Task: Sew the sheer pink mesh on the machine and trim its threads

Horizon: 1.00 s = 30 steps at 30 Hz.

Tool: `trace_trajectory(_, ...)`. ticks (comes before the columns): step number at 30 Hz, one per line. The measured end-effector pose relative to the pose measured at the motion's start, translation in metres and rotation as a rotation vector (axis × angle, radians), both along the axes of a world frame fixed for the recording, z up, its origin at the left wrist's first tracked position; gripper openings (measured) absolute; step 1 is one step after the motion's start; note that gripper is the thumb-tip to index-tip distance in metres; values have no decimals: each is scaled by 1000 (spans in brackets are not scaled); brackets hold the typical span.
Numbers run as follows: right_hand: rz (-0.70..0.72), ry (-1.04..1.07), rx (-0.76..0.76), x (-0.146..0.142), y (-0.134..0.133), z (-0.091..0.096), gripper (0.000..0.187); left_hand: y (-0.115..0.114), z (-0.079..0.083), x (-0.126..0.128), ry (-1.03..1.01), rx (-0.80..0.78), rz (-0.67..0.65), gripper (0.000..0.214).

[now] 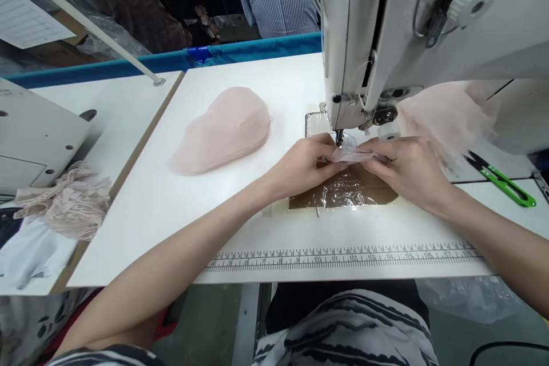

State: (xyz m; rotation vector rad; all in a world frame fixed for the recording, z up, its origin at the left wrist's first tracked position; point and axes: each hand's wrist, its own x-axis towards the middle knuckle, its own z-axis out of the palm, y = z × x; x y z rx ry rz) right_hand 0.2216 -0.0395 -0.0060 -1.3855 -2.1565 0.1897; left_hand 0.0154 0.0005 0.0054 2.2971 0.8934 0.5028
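A small piece of sheer pale pink fabric (349, 154) is stretched between my two hands, just in front of the presser foot (339, 138) of a white sewing machine (351, 28). My left hand (306, 163) pinches its left end. On the other side my right hand (401, 166) grips the right end, fingers closed. Whether the fabric lies under the foot I cannot tell. Beneath the hands is a brown, tape-covered patch (330, 191) on the white table. A stack of pale pink sheer pieces (227, 128) lies to the left of my left hand.
More pink sheer fabric (446, 117) lies behind my right hand. Green-handled thread snips (501, 177) rest at the right. A ruler strip (351, 257) runs along the front edge. Bundled beige cords (77, 206) sit at the left. Two people are beyond the blue-covered edge (257, 48).
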Motion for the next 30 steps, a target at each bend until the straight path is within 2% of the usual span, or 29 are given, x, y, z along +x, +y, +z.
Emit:
trace_trajectory(5, 28, -30, -127, -4, -1, 4, 18, -3, 3, -5, -13, -110, -32, 30)
trace_trajectory(9, 90, -74, -188, -2, -3, 6, 20, -5, -2, -10, -31, -52, -115, 30)
trace_trajectory(12, 168, -135, -158, -1, -7, 6, 16, -11, -12, -14, -22, 171, -161, 27)
trace_trajectory(16, 243, -277, 81, -4, -15, 6, 15, -27, -22, -18, 116, 710, -123, 20)
trace_trajectory(17, 254, -293, 131, -5, -18, 6, 17, -31, -22, -19, 152, 803, -117, 21)
trace_trajectory(19, 272, -301, 190, -8, -21, 5, 20, -37, -21, -21, 223, 891, -117, 23)
trace_trajectory(24, 295, -310, 220, -9, -24, 3, 27, -40, -21, -25, 340, 868, -130, 27)
trace_trajectory(30, 303, -300, 200, -9, -23, 3, 29, -41, -25, -25, 344, 834, -123, 30)
